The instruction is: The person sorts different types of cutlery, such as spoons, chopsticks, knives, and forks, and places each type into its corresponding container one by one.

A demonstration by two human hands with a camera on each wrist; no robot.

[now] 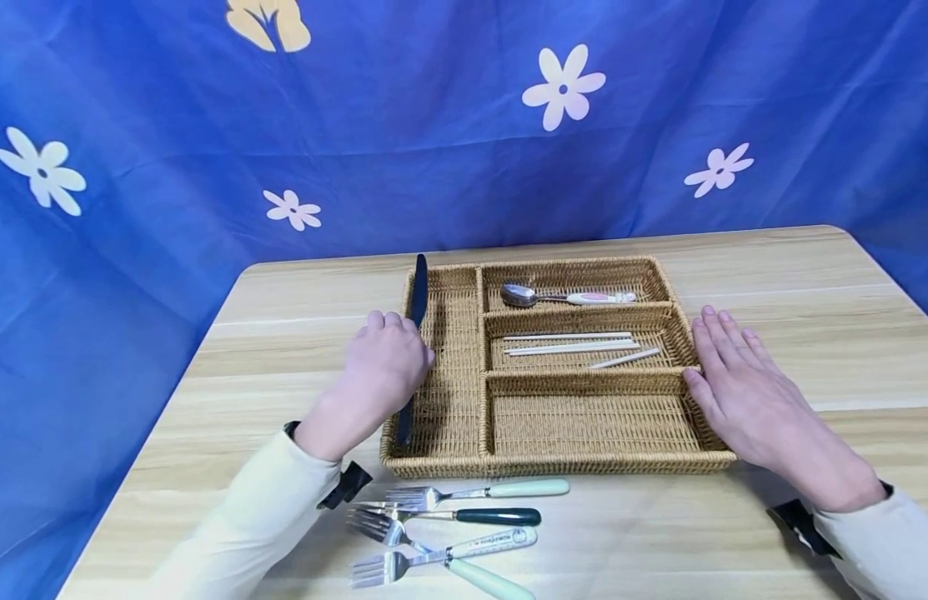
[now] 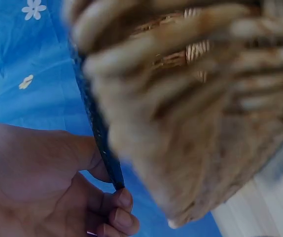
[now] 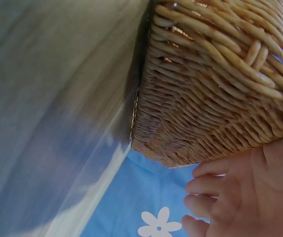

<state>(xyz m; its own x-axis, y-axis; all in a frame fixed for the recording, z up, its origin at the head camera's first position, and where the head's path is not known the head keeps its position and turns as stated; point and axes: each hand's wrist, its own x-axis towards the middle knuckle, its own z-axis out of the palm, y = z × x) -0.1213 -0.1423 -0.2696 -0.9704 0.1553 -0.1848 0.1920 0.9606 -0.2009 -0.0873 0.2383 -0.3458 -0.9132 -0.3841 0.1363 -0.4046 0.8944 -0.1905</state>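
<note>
My left hand (image 1: 386,360) pinches a black knife (image 1: 419,293) around its middle, along the left wall of the woven cutlery tray (image 1: 569,463). The left wrist view shows the dark knife (image 2: 101,133) between thumb and fingers. Whether it rests on the tray's bottom, I cannot tell. With fingers straight, my right hand (image 1: 749,400) lies against the tray's right wall; the right wrist view also has the hand (image 3: 240,197) beside the wicker side. A spoon (image 1: 564,297) lies in the top right compartment. White chopsticks (image 1: 572,346) lie in the middle right one.
In front of the tray lies a loose pile: a mint-handled fork (image 1: 471,492), a dark green-handled utensil (image 1: 497,517), a printed-handle fork (image 1: 464,550) and another mint-handled fork (image 1: 489,577). A blue flowered curtain (image 1: 433,125) hangs behind the wooden table (image 1: 824,333).
</note>
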